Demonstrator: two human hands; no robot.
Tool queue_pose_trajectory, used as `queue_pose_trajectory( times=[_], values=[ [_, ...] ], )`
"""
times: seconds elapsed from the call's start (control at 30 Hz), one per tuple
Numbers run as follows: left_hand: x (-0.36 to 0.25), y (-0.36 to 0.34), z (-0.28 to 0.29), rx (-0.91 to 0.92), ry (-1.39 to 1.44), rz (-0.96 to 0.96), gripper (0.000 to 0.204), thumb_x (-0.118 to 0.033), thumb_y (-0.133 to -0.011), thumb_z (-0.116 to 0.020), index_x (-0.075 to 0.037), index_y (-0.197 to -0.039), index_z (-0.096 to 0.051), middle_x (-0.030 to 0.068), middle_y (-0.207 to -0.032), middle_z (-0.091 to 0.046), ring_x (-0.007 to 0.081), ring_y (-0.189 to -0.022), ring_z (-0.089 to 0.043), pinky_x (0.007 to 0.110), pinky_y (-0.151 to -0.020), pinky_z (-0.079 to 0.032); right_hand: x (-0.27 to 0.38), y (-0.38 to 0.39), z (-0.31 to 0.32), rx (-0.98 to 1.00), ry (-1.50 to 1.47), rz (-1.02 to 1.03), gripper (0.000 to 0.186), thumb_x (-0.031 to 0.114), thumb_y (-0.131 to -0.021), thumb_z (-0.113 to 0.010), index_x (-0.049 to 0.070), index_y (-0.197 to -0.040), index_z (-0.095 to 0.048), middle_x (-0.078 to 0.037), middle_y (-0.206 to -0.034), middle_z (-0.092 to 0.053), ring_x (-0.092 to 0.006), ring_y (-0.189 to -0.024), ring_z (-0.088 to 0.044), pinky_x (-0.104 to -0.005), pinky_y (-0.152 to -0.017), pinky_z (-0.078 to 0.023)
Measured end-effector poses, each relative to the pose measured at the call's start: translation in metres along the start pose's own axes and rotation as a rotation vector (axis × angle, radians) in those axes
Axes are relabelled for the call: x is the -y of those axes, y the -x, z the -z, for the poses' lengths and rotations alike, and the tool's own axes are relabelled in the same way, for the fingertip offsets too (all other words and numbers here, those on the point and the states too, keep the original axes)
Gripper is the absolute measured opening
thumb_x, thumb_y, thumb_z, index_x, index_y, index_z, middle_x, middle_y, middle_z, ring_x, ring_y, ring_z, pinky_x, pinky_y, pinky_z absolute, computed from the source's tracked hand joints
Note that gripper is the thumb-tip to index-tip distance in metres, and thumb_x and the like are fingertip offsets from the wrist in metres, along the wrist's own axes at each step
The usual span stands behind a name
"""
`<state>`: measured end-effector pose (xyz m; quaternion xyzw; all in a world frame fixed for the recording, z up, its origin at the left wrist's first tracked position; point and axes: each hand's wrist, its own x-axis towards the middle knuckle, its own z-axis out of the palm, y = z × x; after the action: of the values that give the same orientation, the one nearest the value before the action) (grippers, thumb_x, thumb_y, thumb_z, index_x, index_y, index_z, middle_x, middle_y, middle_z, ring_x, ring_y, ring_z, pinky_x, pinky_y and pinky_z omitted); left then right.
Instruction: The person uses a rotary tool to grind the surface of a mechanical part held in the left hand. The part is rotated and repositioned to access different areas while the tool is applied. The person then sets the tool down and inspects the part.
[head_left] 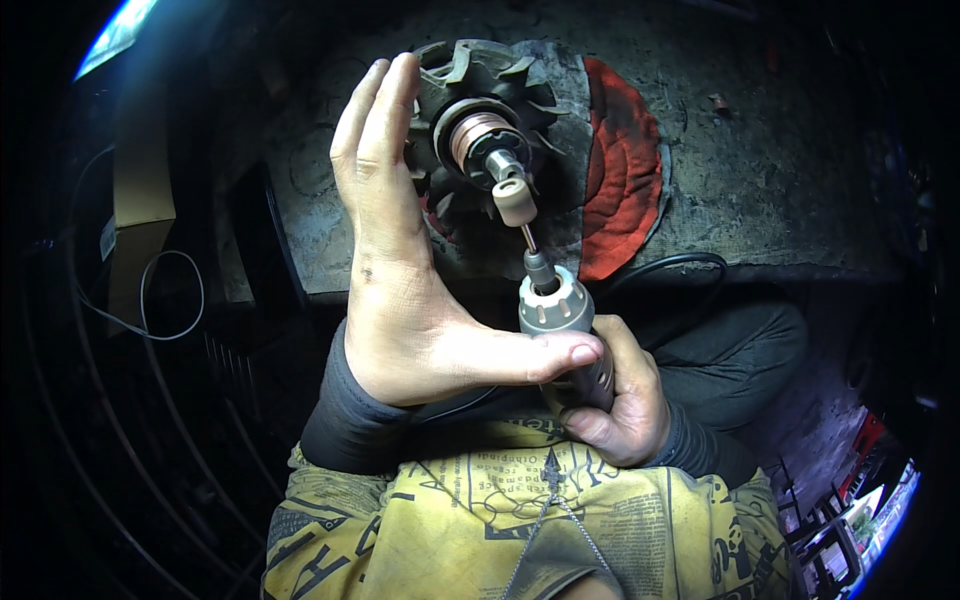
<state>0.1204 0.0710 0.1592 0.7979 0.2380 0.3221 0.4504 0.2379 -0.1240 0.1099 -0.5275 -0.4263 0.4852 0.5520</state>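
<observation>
My right hand (632,400) is wrapped round a grey handheld rotary tool (556,312), which points up and away from me. At the end of its thin shank sits a pale cylindrical grinding bit (515,204). The bit is at the metal shaft end (501,165) of a rotor with fan blades (515,92); whether they touch is hard to tell. Copper-coloured rings (477,134) circle the shaft. My left hand (395,290) is open, its long fingers stretched along the rotor's left side. Its thumb lies across the tool's body.
The rotor rests on a worn grey bench (750,180), beside a round red and grey cloth pad (625,170). A black cable (690,258) curves behind the tool. At the left are a cardboard box (143,190) and a loop of thin wire (203,290).
</observation>
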Motion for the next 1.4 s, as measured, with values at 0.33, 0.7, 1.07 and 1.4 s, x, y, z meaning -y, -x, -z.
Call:
queue_pose_trajectory(
  times=[0.33, 0.7, 1.07, 1.4],
  values=[
    [-0.001, 0.000, 0.000, 0.013, -0.036, -0.011, 0.153, -0.042, -0.045, -0.104, 0.001, -0.160, -0.013, 0.0194, -0.145, -0.041, 0.0286, -0.130, -0.052, 0.041, -0.111, -0.046, 0.001, 0.000, 0.001, -0.011, -0.011, -0.003, 0.061, 0.021, -0.080, -0.083, -0.002, -0.126, -0.050, -0.013, -0.094, -0.068, -0.0233, -0.082, -0.071, -0.0339, -0.075, -0.055],
    [-0.002, -0.001, 0.001, 0.020, -0.156, -0.035, 0.153, -0.044, -0.044, -0.104, 0.001, -0.160, -0.014, 0.0179, -0.146, -0.040, 0.0284, -0.128, -0.053, 0.041, -0.108, -0.048, -0.002, 0.001, 0.000, -0.022, -0.043, -0.084, 0.059, 0.020, -0.081, -0.082, -0.002, -0.126, -0.050, -0.013, -0.094, -0.068, -0.0225, -0.083, -0.070, -0.0341, -0.076, -0.055],
    [0.012, -0.001, 0.002, 0.049, 0.141, 0.003, 0.156, -0.050, -0.047, -0.101, -0.002, -0.162, -0.008, 0.0195, -0.151, -0.036, 0.0313, -0.134, -0.047, 0.044, -0.112, -0.042, 0.001, 0.015, 0.001, -0.145, -0.441, -0.051, 0.065, 0.023, -0.084, -0.077, -0.004, -0.132, -0.042, -0.012, -0.101, -0.063, -0.0188, -0.086, -0.064, -0.0342, -0.079, -0.054],
    [0.009, 0.008, 0.006, 0.013, 0.363, 0.064, 0.129, -0.020, -0.071, -0.090, -0.006, -0.163, -0.001, 0.0178, -0.155, -0.036, 0.0289, -0.141, -0.043, 0.045, -0.118, -0.035, 0.021, 0.019, 0.044, -0.196, -0.730, -0.084, 0.084, 0.058, -0.088, -0.067, -0.001, -0.137, -0.032, -0.025, -0.098, -0.064, -0.0356, -0.090, -0.071, -0.0472, -0.085, -0.060]
  ],
)
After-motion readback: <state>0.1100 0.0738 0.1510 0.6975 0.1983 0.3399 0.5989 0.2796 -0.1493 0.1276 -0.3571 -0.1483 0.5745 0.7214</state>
